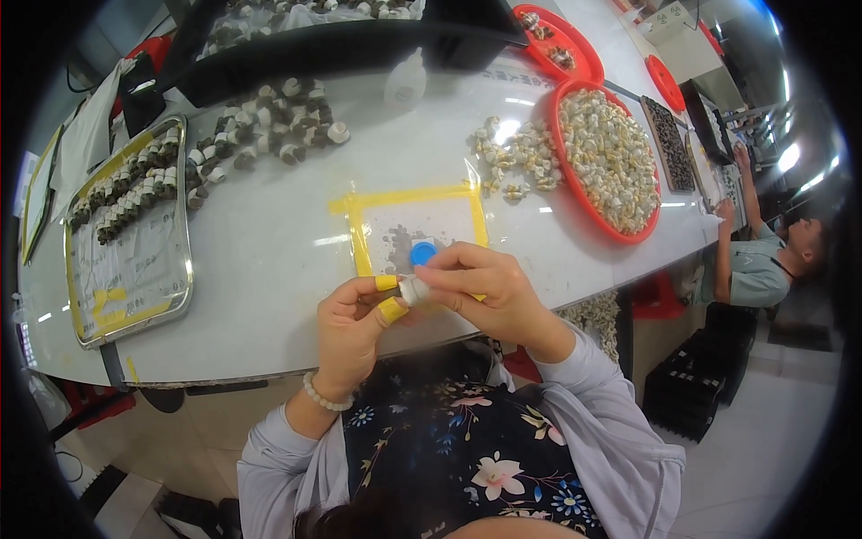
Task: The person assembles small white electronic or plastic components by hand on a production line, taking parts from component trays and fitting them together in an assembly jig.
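Note:
In front of my body both hands meet on a small white cylindrical piece (413, 290). My left hand (352, 328), with yellow tape around thumb and forefinger, pinches its dark end. My right hand (485, 286) is closed with its fingertips on the piece's other side. Just beyond the fingers lies a round blue cap-like disc (423, 253), on a work patch (373, 220) bordered with yellow tape and marked by grey smudges. Similar white-and-dark pieces (292, 126) lie loose at the back left. What exactly the piece is cannot be made out.
At left, a metal tray (135, 278) holds rows of such pieces. A white squeeze bottle (407, 81) stands near a black bin (359, 49). On the right a red basin (607, 162) is full of white-and-yellow pieces, with more heaped beside it. A person (759, 260) works farther right.

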A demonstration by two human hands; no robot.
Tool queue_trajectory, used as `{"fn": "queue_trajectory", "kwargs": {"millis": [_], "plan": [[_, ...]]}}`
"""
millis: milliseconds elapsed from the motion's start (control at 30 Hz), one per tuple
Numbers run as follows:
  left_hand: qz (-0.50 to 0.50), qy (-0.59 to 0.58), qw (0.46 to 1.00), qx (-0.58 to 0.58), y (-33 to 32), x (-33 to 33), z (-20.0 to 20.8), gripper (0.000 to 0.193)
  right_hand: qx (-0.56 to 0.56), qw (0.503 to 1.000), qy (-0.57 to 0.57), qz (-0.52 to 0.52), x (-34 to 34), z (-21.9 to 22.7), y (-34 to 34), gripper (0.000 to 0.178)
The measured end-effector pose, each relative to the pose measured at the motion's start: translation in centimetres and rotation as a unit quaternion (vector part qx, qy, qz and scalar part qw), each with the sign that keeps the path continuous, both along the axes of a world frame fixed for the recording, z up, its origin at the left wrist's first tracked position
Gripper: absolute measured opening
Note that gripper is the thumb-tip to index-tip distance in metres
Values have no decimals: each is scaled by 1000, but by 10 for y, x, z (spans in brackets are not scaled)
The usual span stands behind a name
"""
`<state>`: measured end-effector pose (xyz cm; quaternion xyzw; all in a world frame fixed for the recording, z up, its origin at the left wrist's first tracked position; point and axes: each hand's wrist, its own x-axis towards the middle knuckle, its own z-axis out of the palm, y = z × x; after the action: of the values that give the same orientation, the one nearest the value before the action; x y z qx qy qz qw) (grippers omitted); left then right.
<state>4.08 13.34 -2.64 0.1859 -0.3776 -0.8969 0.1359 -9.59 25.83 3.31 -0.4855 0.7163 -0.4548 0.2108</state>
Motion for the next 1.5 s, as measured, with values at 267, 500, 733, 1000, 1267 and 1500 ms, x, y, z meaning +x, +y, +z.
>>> {"fn": "queue_trajectory", "kwargs": {"millis": [267,500,733,1000,1267,1500], "plan": [[-11,-13,1000,-19,-1,-4,-2,20,-30,998,-54,-1,-7,-12,6,25],[-25,-15,998,-53,-16,6,13,20,8,980,167,-107,-53,-13,19,23],[332,-77,849,-405,-142,74,36,22,129,917,242,-290,-82,-28,35,23],[421,-303,615,-594,-329,157,31,23,107,945,177,-253,-79,-15,26,23],[299,-375,577,-661,-363,135,6,20,14,937,326,-127,-75,-27,34,22],[316,-225,617,-685,-270,70,26,36,-48,933,342,-99,-48,-29,41,20]]}}
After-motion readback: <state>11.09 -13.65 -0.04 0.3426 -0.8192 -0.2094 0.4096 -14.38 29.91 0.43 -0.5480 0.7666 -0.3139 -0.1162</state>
